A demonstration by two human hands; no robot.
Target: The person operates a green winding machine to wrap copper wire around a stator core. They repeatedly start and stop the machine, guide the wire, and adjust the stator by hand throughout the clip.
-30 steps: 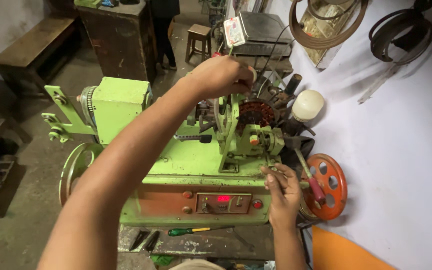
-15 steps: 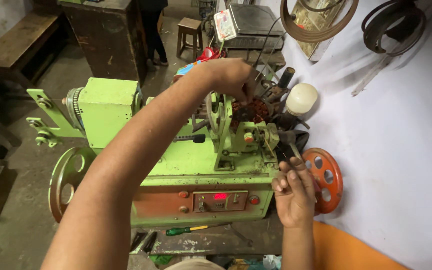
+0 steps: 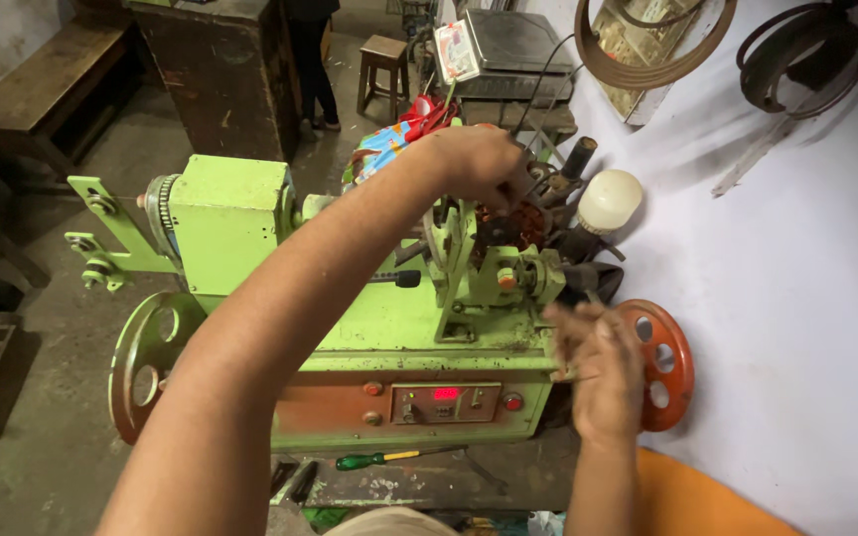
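Left hand [image 3: 474, 164] closed on the copper-wound armature [image 3: 518, 223] atop the green winding machine [image 3: 369, 318] — right hand [image 3: 598, 367], at four o'clock, blurred; grip unclear.

Place: a workshop
Evidence: green winding machine [image 3: 350, 328] on the bench; screwdriver [image 3: 379, 459] below it; coiled belts [image 3: 647, 60] on the wall behind it

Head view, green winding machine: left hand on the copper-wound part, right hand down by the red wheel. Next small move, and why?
Probably bring the right hand onto the red handwheel and hold it steady. That hand is blurred and sits just beside the wheel, with no clear grip on it, while the left hand already rests on the copper-wound part mounted on the green machine.
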